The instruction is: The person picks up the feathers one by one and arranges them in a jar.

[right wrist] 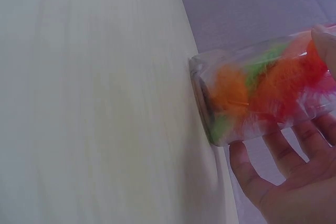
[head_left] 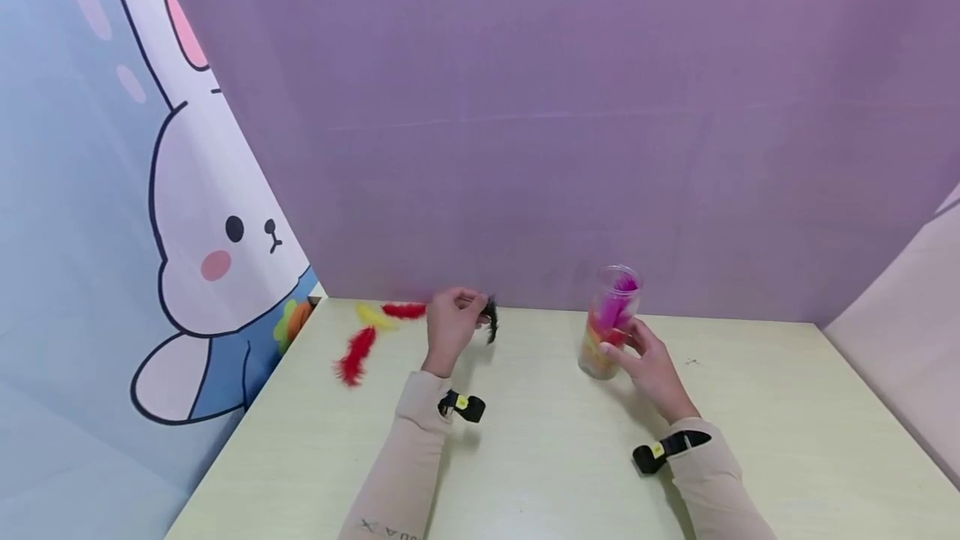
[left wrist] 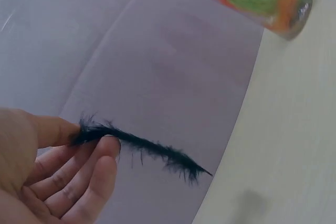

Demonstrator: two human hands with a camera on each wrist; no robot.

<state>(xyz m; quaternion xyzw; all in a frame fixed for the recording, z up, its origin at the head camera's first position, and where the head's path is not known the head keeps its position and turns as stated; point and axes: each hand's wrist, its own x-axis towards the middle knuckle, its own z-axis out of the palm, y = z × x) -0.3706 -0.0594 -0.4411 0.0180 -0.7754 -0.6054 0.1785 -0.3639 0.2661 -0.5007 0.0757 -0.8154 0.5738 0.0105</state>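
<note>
Between thumb and fingertips, my left hand (head_left: 452, 325) pinches a black feather (head_left: 491, 320) above the table. In the left wrist view this feather (left wrist: 152, 148) slants down to the right, its narrow tip pointing away from the hand (left wrist: 68, 171). My right hand (head_left: 649, 363) grips a clear plastic cup (head_left: 597, 365), slightly tilted, around its side. Orange, green, red and magenta feathers fill it, and a magenta feather (head_left: 617, 302) reaches up toward the rim. The right wrist view shows the cup's base (right wrist: 202, 103) close to the tabletop, with fingers (right wrist: 252, 177) along its side.
Two red feathers (head_left: 356, 357) and a yellow feather (head_left: 372, 317) lie on the pale table (head_left: 525, 457) left of my left hand. A purple cloth (head_left: 525, 148) hangs behind the table's far edge. At the left is a blue cloth with a rabbit print (head_left: 217, 215).
</note>
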